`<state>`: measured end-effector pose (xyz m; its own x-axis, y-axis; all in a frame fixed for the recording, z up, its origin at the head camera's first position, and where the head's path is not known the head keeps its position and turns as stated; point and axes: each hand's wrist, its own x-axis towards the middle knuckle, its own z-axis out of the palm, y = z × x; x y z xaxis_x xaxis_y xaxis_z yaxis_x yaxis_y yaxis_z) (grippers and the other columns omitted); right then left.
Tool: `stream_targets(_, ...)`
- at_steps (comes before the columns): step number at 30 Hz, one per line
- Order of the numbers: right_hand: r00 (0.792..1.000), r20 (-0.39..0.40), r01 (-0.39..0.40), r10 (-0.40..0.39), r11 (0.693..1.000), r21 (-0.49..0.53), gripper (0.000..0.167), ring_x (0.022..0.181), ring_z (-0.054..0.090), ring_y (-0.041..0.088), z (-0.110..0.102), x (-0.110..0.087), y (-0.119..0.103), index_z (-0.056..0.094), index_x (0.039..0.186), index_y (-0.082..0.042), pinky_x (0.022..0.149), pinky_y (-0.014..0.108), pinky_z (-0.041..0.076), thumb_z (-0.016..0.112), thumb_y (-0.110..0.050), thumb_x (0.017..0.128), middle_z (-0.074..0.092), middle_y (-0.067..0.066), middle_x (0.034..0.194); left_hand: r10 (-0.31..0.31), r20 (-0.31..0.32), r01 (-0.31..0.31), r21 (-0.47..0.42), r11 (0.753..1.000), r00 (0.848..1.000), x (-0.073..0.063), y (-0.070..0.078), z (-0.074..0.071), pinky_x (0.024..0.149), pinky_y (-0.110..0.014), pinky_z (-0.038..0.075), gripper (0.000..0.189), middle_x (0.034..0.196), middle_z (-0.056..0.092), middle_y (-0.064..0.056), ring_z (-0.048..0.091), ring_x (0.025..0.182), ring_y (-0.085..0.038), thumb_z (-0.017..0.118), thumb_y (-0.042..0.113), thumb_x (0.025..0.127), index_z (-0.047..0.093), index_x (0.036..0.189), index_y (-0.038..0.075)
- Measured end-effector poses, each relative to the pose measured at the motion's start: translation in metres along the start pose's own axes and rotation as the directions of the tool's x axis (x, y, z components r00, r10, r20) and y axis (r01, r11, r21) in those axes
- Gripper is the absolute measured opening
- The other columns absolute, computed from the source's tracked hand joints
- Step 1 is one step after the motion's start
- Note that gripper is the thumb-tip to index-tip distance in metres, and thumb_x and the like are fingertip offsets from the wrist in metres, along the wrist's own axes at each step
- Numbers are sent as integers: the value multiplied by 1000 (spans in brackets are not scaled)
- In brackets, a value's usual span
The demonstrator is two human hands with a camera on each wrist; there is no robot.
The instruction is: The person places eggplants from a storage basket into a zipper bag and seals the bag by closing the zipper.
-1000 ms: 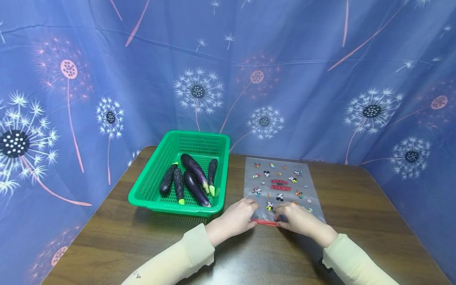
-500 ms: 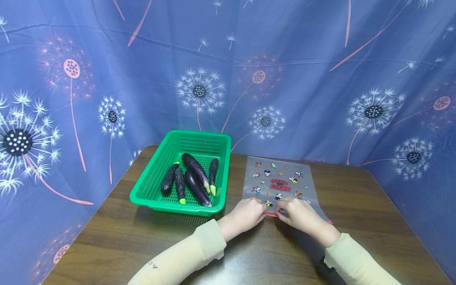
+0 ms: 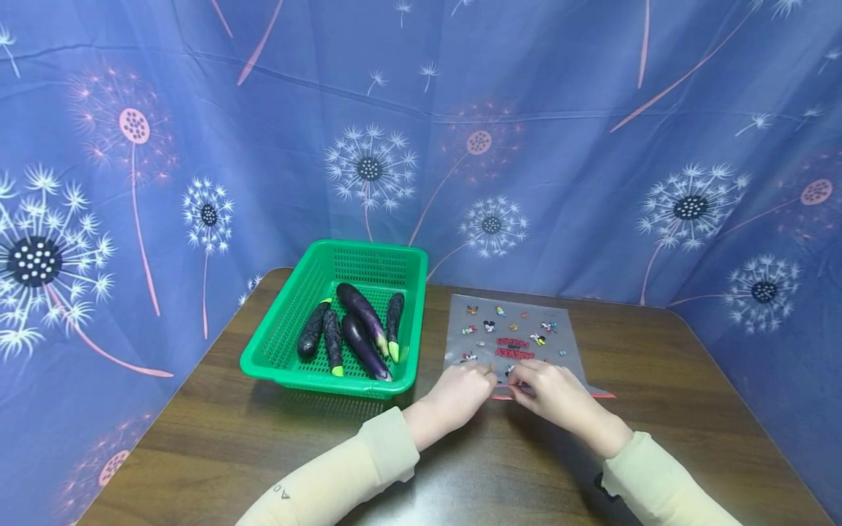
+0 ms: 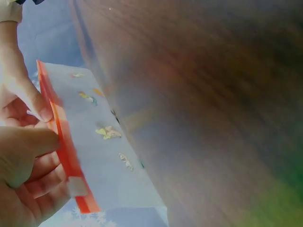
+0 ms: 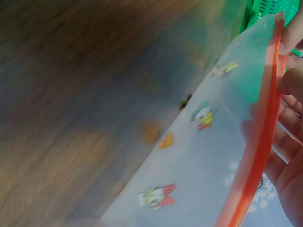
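A clear zip bag (image 3: 559, 336) with cartoon prints and a red zip edge (image 3: 601, 396) lies at the right half of the table, its near edge lifted toward me. My left hand (image 3: 458, 398) pinches that edge near its middle. Close beside it, my right hand (image 3: 559, 398) pinches the same edge between thumb and fingers. From the left wrist, a white slider (image 4: 77, 186) shows on the red strip (image 4: 66, 142) by the left fingers. Seen from the right wrist, the strip (image 5: 260, 151) bends and the right fingers (image 5: 284, 137) are behind it.
A green basket (image 3: 251, 363) stands left of the bag. Inside lie glossy purple eggplants (image 3: 358, 343) and several dark, rough-skinned long vegetables (image 3: 332, 340) with light green ends. A blue dandelion-print curtain (image 3: 559, 183) hangs behind the wooden table (image 3: 677, 380).
Both hands have come closer together on the zip edge, the left moving right. The edge has risen, and the bag has been drawn slightly toward me over the last half second.
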<state>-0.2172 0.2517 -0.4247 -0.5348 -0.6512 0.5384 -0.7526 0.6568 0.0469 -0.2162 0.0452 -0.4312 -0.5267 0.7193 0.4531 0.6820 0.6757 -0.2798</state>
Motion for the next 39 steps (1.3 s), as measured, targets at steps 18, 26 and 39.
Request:
stream_targets(18, 996, -86, -17, 11, 997, -69, 27, 59, 48, 0, -32, -17, 29, 60, 75, -18, 48, 22, 41, 75, -1, 60, 56, -12, 71, -7, -47, 9, 45, 999, 999, -7, -13, -3, 63, -25, 46, 13, 92, 58, 3, 54, 88, -14, 63, 12, 83, 72, 85, 21)
stream_targets(26, 981, -187, 41, -57, 995, -89, 13, 57, 43, 1, -29, -19, 34, 61, 78, -13, 46, 23, 39, 52, -17, 85, 52, -9, 69, -56, -42, 59, 66, 996, 998, -9, -12, -4, 65, -27, 39, 16, 97, 55, 0, 50, 88, -17, 66, 15, 83, 68, 99, 16)
stream_targets(39, 949, -313, 10, -44, 994, -110, 26, 57, 38, -2, -31, -13, 33, 61, 77, -9, 47, 17, 34, 41, -17, 91, 50, -8, 70, -146, -128, 144, -21, 989, 981, -9, -5, -15, 69, -30, 36, 26, 111, 56, -2, 51, 98, -18, 67, 13, 81, 64, 107, 17)
